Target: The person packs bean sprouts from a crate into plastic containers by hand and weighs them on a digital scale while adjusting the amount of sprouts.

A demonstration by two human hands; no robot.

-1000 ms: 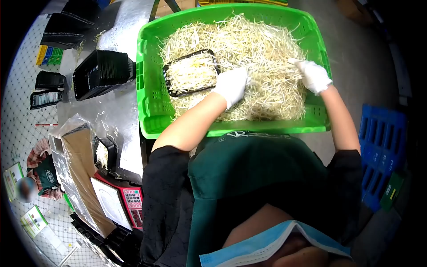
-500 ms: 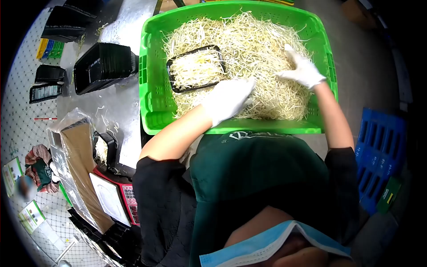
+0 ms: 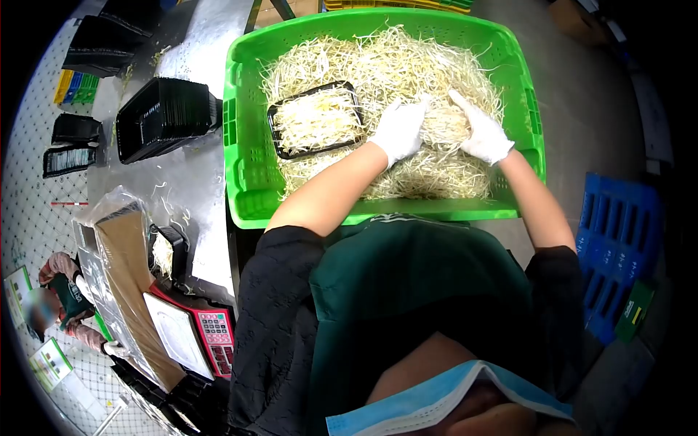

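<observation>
A large green crate (image 3: 240, 189) holds a heap of bean sprouts (image 3: 392, 65). On the heap's left side lies a black tray (image 3: 274, 131) filled with sprouts. My left hand (image 3: 400, 132), in a white glove, is just right of the tray, its fingers round the left side of a clump of sprouts (image 3: 445, 125). From the right, my right hand (image 3: 481, 132), also gloved, cups the same clump with thumb and fingers spread around it. The clump sits between both hands; some fingertips are buried in sprouts.
Stacked black trays (image 3: 163, 120) stand on the metal table (image 3: 211, 167) at left. Below them are a small tray with sprouts (image 3: 163, 254), a cardboard box in plastic (image 3: 131, 269) and a red scale (image 3: 217, 327). Another person (image 3: 65, 298) is at far left; a blue pallet (image 3: 618, 247) is at right.
My left hand has moved up and away from the tray, and my right hand has moved left and slightly down. Both now close in on a clump of sprouts. The other person's arm reaches toward the box.
</observation>
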